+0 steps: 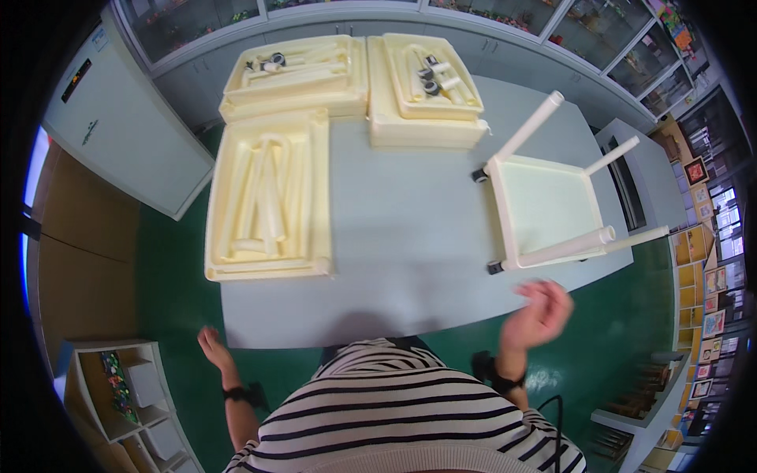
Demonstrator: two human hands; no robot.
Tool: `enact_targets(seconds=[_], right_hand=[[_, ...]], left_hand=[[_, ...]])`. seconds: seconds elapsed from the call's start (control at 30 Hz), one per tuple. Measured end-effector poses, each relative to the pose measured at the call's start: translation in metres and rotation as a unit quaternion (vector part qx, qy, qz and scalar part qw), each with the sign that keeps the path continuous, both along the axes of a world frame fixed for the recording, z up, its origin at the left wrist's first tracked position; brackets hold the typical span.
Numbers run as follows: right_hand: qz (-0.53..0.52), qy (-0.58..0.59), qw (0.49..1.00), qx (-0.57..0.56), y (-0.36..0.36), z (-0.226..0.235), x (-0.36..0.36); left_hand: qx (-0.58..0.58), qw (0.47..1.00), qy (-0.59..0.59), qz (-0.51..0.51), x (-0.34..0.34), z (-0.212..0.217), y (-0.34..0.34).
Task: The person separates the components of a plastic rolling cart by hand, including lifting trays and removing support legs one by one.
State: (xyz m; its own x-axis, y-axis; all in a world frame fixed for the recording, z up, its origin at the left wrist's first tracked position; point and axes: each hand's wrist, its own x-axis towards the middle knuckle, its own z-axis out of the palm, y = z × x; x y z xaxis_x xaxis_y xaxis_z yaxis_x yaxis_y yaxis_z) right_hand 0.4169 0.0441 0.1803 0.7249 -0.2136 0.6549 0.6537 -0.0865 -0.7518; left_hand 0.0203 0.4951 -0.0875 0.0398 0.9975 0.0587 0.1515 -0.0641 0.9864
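My right hand (542, 314) is raised off the table's front right edge, slightly blurred, its fingers loosely bent and apart with nothing seen in them. Just beyond it stands a partly assembled cream plastic cart (546, 206): a shallow tray with a post tube at each corner and black caster wheels, some hidden. One near post tube (569, 245) leans toward the right. My left hand (211, 345) hangs low beside the table's front left corner, fingers loosely extended, touching nothing. Both hands are apart from the cart.
On the grey table (410, 236), a cream tray with loose tubes (317, 197) lies at left. Behind it are stacked trays (296, 106) and another stack (426, 135), holding tubes and black casters. A white cabinet (134, 118) stands left, a low shelf (150, 347) at lower left.
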Motion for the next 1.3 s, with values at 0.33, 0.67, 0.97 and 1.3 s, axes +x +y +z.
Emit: enact_targets(seconds=[0.33,0.67,0.97,1.3], right_hand=[[0.131,0.206,0.970,0.020,-0.109,-0.057,0.142],[0.369,0.229,0.896,-0.088,0.006,-0.059,0.063],[0.556,0.063,0.738,-0.377,0.092,-0.067,0.004],[0.098,0.088,0.759,-0.638,0.049,-0.174,0.060]], left_hand=[[-0.041,0.661,0.373,-0.650,0.116,0.041,-0.209],[0.299,0.762,0.115,-0.563,0.289,0.267,-0.266],[0.044,0.773,-0.124,-0.620,0.290,0.287,-0.227],[0.024,0.665,-0.173,-0.726,0.285,0.291,-0.181]])
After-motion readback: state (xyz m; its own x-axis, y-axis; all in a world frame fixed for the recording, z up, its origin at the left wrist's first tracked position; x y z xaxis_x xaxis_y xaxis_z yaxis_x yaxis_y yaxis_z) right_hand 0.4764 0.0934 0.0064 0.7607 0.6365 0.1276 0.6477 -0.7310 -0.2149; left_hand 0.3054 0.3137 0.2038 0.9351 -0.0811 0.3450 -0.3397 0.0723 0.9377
